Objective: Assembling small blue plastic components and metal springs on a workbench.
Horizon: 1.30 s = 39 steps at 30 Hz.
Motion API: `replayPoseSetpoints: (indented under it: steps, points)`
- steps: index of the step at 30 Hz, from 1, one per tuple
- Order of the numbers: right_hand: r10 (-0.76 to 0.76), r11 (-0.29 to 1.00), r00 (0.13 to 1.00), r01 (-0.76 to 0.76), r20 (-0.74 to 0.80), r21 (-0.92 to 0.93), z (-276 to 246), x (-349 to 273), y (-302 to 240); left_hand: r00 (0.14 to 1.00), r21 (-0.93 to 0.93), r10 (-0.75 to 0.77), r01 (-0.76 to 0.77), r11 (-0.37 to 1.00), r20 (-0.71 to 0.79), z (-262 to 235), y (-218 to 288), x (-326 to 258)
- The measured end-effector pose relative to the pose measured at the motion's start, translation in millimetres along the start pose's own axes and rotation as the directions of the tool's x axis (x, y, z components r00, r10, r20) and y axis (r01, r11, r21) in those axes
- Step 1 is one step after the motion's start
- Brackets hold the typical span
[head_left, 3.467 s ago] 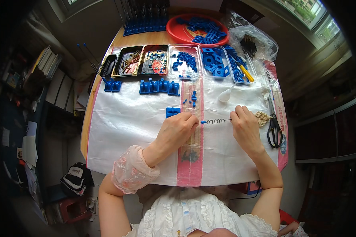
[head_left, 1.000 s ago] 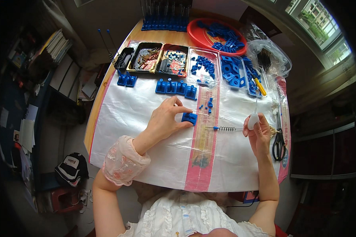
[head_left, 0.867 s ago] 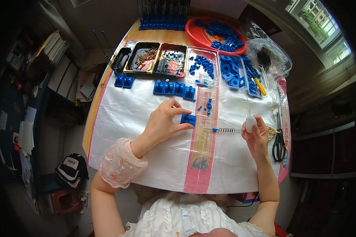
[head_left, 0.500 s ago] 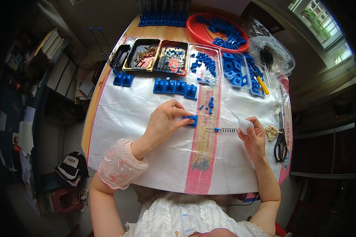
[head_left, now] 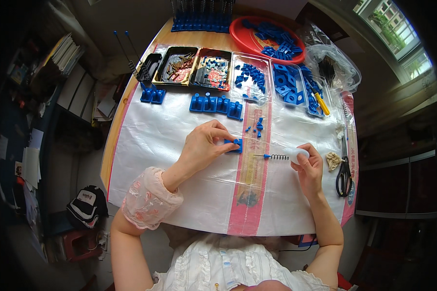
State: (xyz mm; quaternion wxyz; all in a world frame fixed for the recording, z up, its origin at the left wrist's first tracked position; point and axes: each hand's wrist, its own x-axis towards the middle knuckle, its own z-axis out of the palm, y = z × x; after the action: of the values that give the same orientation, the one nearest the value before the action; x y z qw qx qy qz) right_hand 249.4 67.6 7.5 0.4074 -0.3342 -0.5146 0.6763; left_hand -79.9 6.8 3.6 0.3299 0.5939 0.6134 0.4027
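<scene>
My left hand (head_left: 206, 143) pinches a small blue plastic block (head_left: 236, 145) between thumb and fingertips, down at the sheet. Closed around a white, bulb-shaped squeeze bottle (head_left: 298, 154) is my right hand (head_left: 310, 167); fingers partly cover the bottle. Between the hands is a dark coil spring (head_left: 279, 157) with a blue cone and a thin rod pointing left. Its right end stops close to the bottle, and I cannot tell if they touch. Beyond the block, a few small blue pieces (head_left: 260, 127) lie loose. Farther back stand several joined blue blocks (head_left: 215, 105).
Trays of brass-coloured pins (head_left: 180, 67), small nuts (head_left: 213, 72) and blue parts (head_left: 250, 80) line the back. A red basin (head_left: 238, 36) stands behind them. Scissors (head_left: 344, 182), a crumpled beige lump (head_left: 333, 161) and a yellow-handled tool (head_left: 322, 104) are at the right.
My right hand and the bottle have shifted and turned slightly; the bottle's thin spout, plain before, is now hard to make out. My left hand keeps its pinch on the blue block.
</scene>
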Motion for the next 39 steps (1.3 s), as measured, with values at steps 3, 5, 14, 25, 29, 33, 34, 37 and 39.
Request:
replayPoseSetpoints:
  steps: [3, 5, 14, 25, 29, 33, 34, 37, 39]
  points:
    - [-0.006, 0.998, 0.999, 0.004, -0.039, -0.056, 9.8, -1.7, -4.7, 0.999, -0.025, -0.001, 0.002, 1.000, 0.032, -4.4, 1.8, -0.3]
    - [-0.026, 0.996, 0.998, 0.021, -0.062, -0.088, 15.6, -1.8, -5.6, 0.997, -0.030, 0.023, -0.021, 0.999, 0.070, -9.4, 1.8, -0.3]
    - [-0.026, 0.994, 0.997, 0.018, -0.076, -0.106, 20.6, -5.1, -5.7, 0.981, 0.035, 0.109, -0.116, 0.993, 0.158, -17.6, -1.5, 2.3]
    - [-0.076, 0.995, 0.993, 0.071, -0.086, -0.065, 32.1, -16.4, -13.2, 0.982, 0.031, 0.114, -0.120, 0.992, 0.149, -17.0, -4.2, 1.6]
    - [-0.090, 0.992, 0.990, 0.080, -0.111, -0.093, 35.2, -17.2, -13.4, 0.982, 0.035, 0.112, -0.119, 0.992, 0.150, -16.4, -5.1, 2.1]
    - [-0.094, 0.988, 0.989, 0.079, -0.115, -0.129, 37.8, -17.9, -14.8, 0.984, 0.039, 0.109, -0.116, 0.993, 0.143, -16.8, -3.7, 1.3]
    - [-0.096, 0.988, 0.989, 0.081, -0.115, -0.130, 38.2, -18.1, -15.0, 0.984, 0.043, 0.110, -0.118, 0.992, 0.143, -16.7, -3.7, 1.3]
    - [-0.110, 0.986, 0.987, 0.094, -0.115, -0.141, 37.4, -18.7, -13.7, 0.983, 0.054, 0.126, -0.134, 0.989, 0.132, -14.8, -5.6, 1.5]
    - [-0.118, 0.984, 0.986, 0.100, -0.117, -0.147, 37.4, -19.3, -13.2, 0.985, 0.057, 0.107, -0.115, 0.992, 0.135, -15.0, -2.8, 0.9]
